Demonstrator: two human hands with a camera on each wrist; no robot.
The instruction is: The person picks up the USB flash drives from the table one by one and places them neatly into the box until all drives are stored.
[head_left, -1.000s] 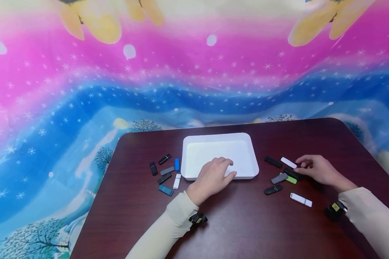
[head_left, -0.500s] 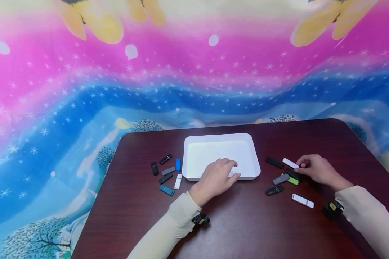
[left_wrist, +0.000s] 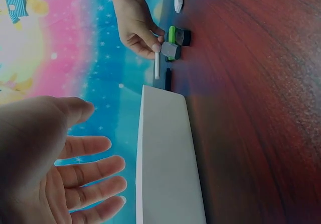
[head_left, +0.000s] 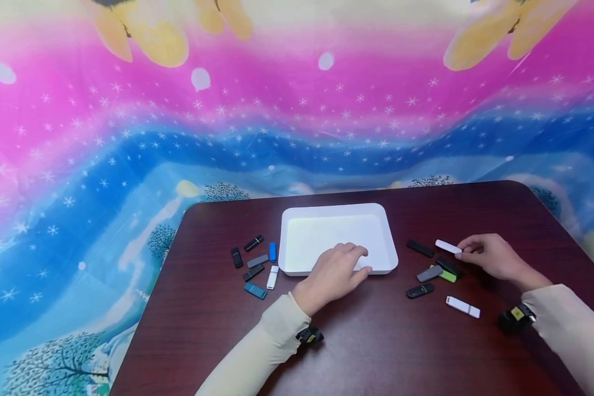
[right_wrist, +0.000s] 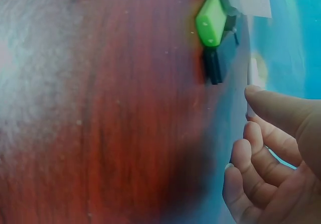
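Note:
My right hand [head_left: 492, 256] pinches one end of a white USB stick [head_left: 445, 246] between thumb and fingers, at the right of the table. In the left wrist view this stick [left_wrist: 157, 67] points away from the fingertips. Close by lie a black USB stick [head_left: 449, 267], a grey one [head_left: 428, 273] and a green one [head_left: 447, 276], overlapping one another. My left hand [head_left: 331, 275] reaches over the front rim of a white tray [head_left: 322, 234], its fingers spread and holding nothing. The left wrist view shows the tray's outer wall [left_wrist: 168, 158] beside those fingers.
Left of the tray lie several USB sticks, among them a blue one [head_left: 272, 252], a white one [head_left: 273, 277] and a teal one [head_left: 255, 290]. On the right are two black sticks [head_left: 419, 290] and another white one [head_left: 462, 307]. A printed cloth [head_left: 297, 126] hangs behind the table.
My right hand has shifted slightly right, and the white USB stick has moved with it, away from the black ones. The left hand has barely moved.

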